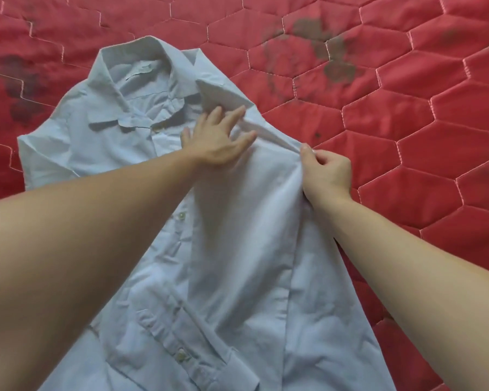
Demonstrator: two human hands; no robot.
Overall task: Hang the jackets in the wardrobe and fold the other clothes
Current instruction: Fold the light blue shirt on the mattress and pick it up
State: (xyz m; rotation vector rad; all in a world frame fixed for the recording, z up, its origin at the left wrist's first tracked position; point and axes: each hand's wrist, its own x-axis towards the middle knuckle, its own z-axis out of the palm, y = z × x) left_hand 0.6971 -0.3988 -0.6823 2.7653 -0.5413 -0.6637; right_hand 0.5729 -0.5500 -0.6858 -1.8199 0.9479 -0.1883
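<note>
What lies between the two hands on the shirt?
In the head view, only a taut ridge of the shirt runs between the flat left hand and the pinching right hand; nothing else.

— Where's the left hand (219,139)?
— At the end of a bare forearm stretched long and straight, coming in from low on its own side. It lies palm down, fingers spread and straight, thumb splayed out on the inner side.

— And the right hand (326,172)?
— Just beside it, a little nearer the body. Its forearm comes up bare from the lower right, wrist bent slightly inward. The fingers are curled, thumb and forefinger pinched together at the top of the fist; the knuckles face up.

— Do they touch?
— No, slightly apart.
</note>
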